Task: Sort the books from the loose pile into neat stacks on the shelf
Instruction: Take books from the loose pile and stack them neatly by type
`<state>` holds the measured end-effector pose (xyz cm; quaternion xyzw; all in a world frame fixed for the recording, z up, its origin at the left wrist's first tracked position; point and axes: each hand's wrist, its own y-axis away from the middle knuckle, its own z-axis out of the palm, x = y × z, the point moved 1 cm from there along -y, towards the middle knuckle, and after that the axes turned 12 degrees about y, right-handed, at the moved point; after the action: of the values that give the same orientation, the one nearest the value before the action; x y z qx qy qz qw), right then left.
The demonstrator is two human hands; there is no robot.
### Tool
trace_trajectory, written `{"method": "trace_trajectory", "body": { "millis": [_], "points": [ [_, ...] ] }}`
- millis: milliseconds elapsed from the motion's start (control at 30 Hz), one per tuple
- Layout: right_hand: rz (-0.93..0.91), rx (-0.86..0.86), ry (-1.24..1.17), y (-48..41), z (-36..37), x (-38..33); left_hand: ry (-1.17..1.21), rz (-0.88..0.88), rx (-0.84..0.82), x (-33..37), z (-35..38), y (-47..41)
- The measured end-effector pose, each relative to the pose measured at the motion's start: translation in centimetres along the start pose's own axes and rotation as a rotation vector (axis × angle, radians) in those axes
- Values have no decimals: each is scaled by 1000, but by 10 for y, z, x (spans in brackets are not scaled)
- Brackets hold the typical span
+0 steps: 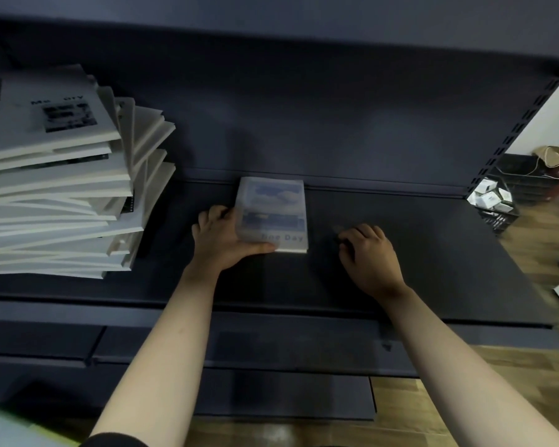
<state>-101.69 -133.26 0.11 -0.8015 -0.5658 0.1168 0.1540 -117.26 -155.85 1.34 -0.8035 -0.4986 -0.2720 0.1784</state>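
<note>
Centrally, the book (pixel 272 214) lies flat on the shelf (pixel 417 253), long axis running toward the back; left hand (pixel 226 240) clasps its near-left corner, while right hand (pixel 370 253), loosely curled and empty, rests just right. Pile (pixel 62 175) sits left of frame.

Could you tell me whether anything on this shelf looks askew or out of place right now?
Yes: the tall pile of white books at the shelf's left end is untidy, with books fanned at different angles and several tipped up against its right side. The small book under the left hand lies flat and square.
</note>
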Motion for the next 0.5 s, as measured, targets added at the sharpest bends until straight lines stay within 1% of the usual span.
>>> {"method": "trace_trajectory", "body": {
  "millis": [167, 267, 367, 500],
  "points": [
    [5, -23, -5, 0, -1, 0, -24, 18, 21, 3, -1, 6],
    [6, -45, -54, 1, -5, 1, -27, 20, 46, 6, -3, 16],
    [12, -52, -124, -1, -12, 0, 59, 34, 116, 10, -6, 31],
    [-58, -36, -175, -8, -28, -8, 122, 93, 218, 23, -25, 51]
  ]
}}
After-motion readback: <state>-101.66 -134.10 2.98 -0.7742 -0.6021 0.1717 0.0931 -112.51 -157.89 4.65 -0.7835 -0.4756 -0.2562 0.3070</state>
